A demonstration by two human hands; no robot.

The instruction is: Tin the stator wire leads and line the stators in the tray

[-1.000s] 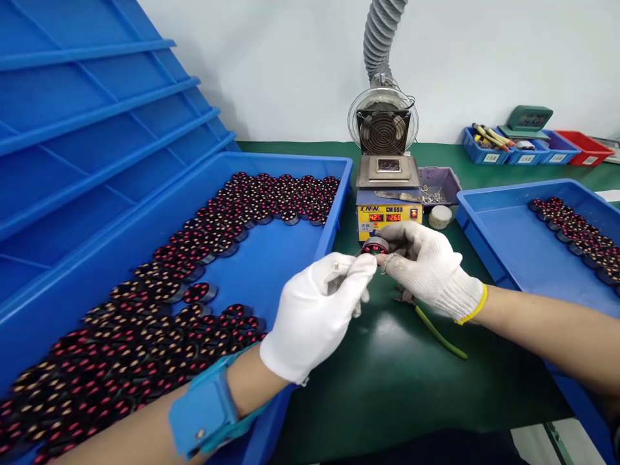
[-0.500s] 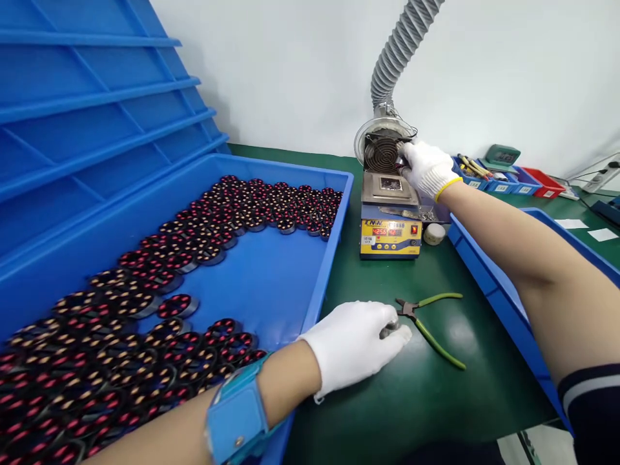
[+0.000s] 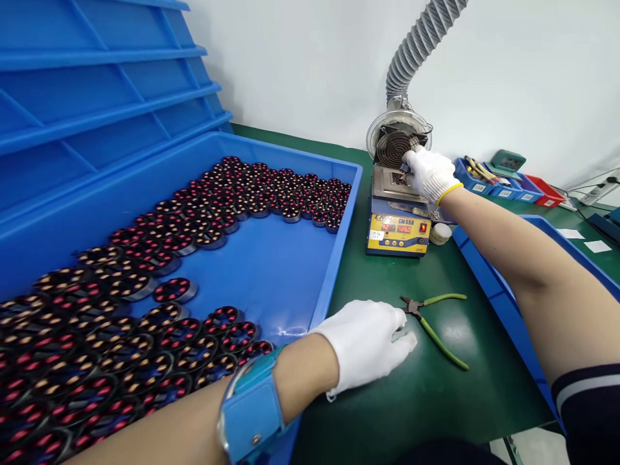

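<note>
My gloved right hand [image 3: 429, 173] is closed on a small dark grey part [image 3: 405, 168] just above the solder pot [image 3: 398, 183]. Fingers hide most of that part; its edge resembles those of the wound stators. My gloved left hand [image 3: 371, 342] rests on the green table, fingers loosely bent, a gap between thumb and forefinger, nothing visible in it. Beside its fingertips lie side cutters [image 3: 411, 306] with green handles spread apart. Ring-shaped wound stators [image 3: 175, 289] with red and copper-coloured coils crowd the large blue tray [image 3: 334, 258] on the left.
A grey exhaust hose [image 3: 421, 48] comes down behind the pot. Right of the pot's base stands a small round tin [image 3: 440, 234]. Another blue tray [image 3: 520, 303] lies under my right arm. Small bins [image 3: 513, 188], a green clock [image 3: 507, 159] and stacked blue trays [image 3: 72, 84] stand farther back.
My right hand has come down with the small part, closer over the pot's molten surface. The view has shifted slightly; my left hand stays on the table by the side cutters.
</note>
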